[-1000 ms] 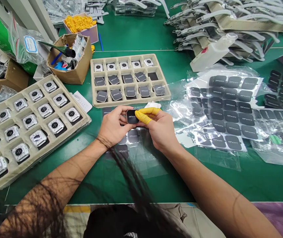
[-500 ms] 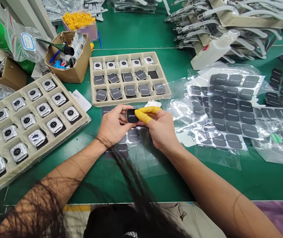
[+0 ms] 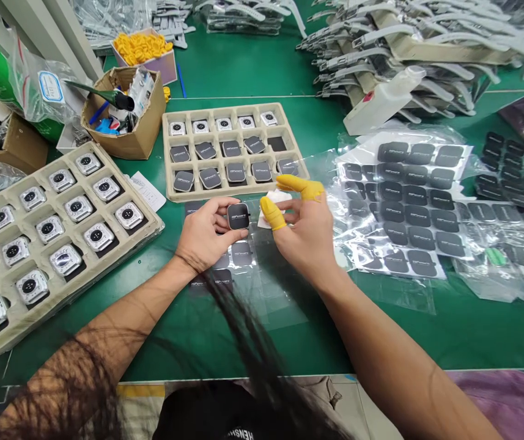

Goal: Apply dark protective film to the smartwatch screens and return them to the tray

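Green bench top (image 3: 317, 348) runs from the near edge to the far side under crowded lighting glare. Nearest, loose hair (image 3: 243, 324) hangs across the view; a strand caught on a sticky surface would probably show as a flaw. Just beyond, flat printed film (image 3: 242, 252) lies near the hands, and a trailing wrist could drag it.

At the middle, the left hand (image 3: 204, 235) pinches the dark watch piece (image 3: 238, 216) along its left edge, thumb on the near side, fingers on the far side, logo face up. Held at one edge only, it might slip or twist if that pinch loosened, and bare fingertips could smudge it. To its right, the right hand (image 3: 307, 232) has its thumb and forefinger, in yellow finger cots (image 3: 273, 214), spread apart with nothing visible between them; whether the other fingers touch the white tissue (image 3: 279, 197) I cannot tell.

At left, a tray (image 3: 154, 225) of silver watches sits close to the forearm, so a careless elbow might jolt it. Farther off, a second tray (image 3: 179, 196) holds both silver and dark-faced pieces, which could get mixed up.
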A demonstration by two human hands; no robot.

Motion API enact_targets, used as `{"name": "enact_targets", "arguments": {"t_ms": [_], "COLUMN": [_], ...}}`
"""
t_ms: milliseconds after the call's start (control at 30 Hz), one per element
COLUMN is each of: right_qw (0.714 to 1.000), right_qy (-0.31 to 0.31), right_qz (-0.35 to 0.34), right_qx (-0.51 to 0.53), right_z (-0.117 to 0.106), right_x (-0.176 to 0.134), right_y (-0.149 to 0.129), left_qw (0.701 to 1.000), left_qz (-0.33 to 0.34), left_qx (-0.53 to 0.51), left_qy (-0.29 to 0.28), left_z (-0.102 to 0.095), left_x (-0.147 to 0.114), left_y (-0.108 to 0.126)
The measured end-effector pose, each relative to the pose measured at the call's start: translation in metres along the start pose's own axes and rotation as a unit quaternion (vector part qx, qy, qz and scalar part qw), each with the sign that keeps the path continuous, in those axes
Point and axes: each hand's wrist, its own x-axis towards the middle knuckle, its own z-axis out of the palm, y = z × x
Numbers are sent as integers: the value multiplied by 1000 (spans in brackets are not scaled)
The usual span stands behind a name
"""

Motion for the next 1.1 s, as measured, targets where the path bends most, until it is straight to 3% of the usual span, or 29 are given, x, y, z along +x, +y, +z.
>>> {"name": "enact_targets", "arguments": {"t_ms": [100, 167, 233, 333, 467, 600, 667, 733, 833, 900, 967, 1100], "right_qw": [964, 920, 902, 906, 909, 932, 930, 922, 914, 913, 916, 925], "right_qy": [-93, -169, -167, -118, -171, -164, -174, -189, -207, -208, -197, -158], "right_qz": [-193, -252, -236, -178, -177, -130, -157, -187, -197, -189, -179, -175], "right_qx": [-159, -250, -322, -366, -335, -297, -282, -281, -288, -295, -301, -299], "right_z": [-8, -9, -9, -5, 12, 29, 32, 32, 32, 33, 37, 49], "right_x": [6, 11, 15, 15, 7, 7, 9, 11, 12, 12, 12, 9], "right_y": [9, 13, 17, 16, 2, -10, -12, -13, -13, -12, -9, -1], "left_qw": [999, 997, 995, 994, 986, 972, 987, 993, 945, 907, 862, 820], "left_qz": [-29, -49, -59, -65, -77, -57, -15, 44, 122, 87, 38, 29], "left_qx": [-44, -61, -74, -86, -133, -181, -100, 53, 293, 406, 504, 572], "left_qy": [1, 9, 21, 29, 67, 138, 128, 93, 83, 73, 28, 3], "left_z": [-2, -3, -3, -1, -6, -22, -24, -14, 22, 49, 67, 76], "left_x": [1, 1, 1, 1, -1, -4, 5, 30, 91, 133, 164, 200], "left_y": [1, 2, 4, 8, 13, 21, 30, 44, 68, 82, 92, 110]}}
